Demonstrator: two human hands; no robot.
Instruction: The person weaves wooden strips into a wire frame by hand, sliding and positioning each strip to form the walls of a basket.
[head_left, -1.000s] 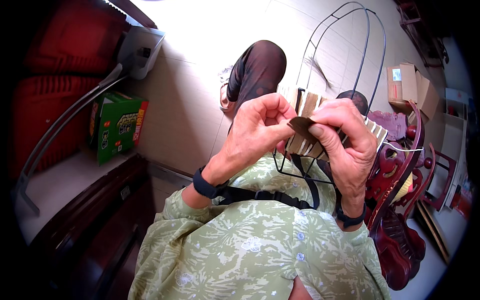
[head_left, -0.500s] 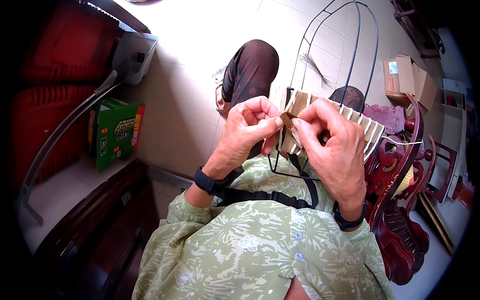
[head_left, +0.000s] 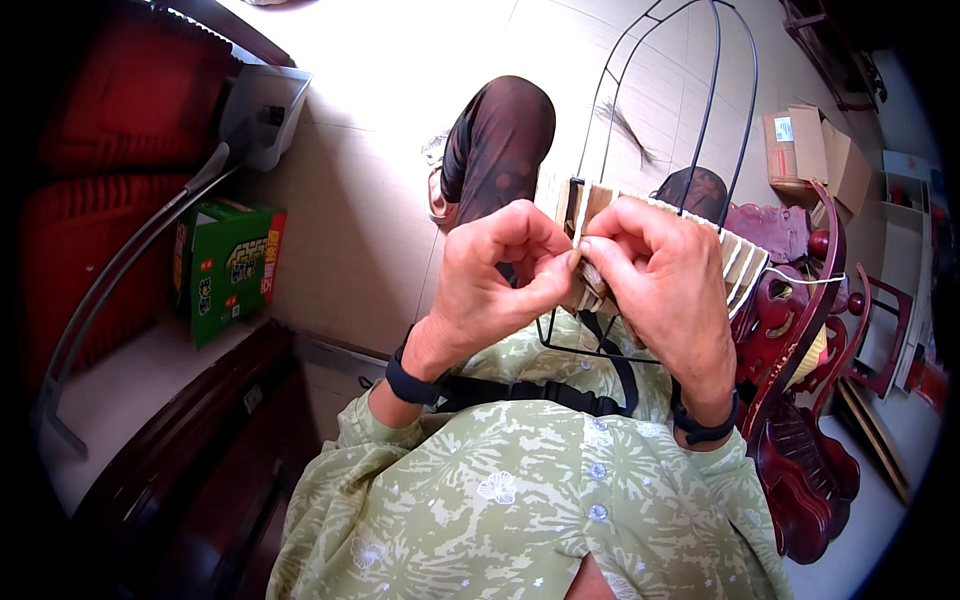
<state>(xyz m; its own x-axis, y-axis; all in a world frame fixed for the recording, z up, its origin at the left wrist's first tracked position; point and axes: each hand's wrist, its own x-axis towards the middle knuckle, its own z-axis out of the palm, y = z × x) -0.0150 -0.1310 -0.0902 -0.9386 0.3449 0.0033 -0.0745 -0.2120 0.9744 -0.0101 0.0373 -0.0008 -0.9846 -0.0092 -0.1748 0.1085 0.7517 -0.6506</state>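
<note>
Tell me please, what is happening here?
A person in a pale green patterned shirt is working by hand on a black wire frame held close in front of the body. Its brown-and-cream banded section lies under the hands. The right hand pinches a brown strip, and the fingertips of the left hand meet it there; whether they grip it too is hidden.

Pale, brightly lit tiled floor (head_left: 375,190); carved dark-red furniture (head_left: 800,490).
</note>
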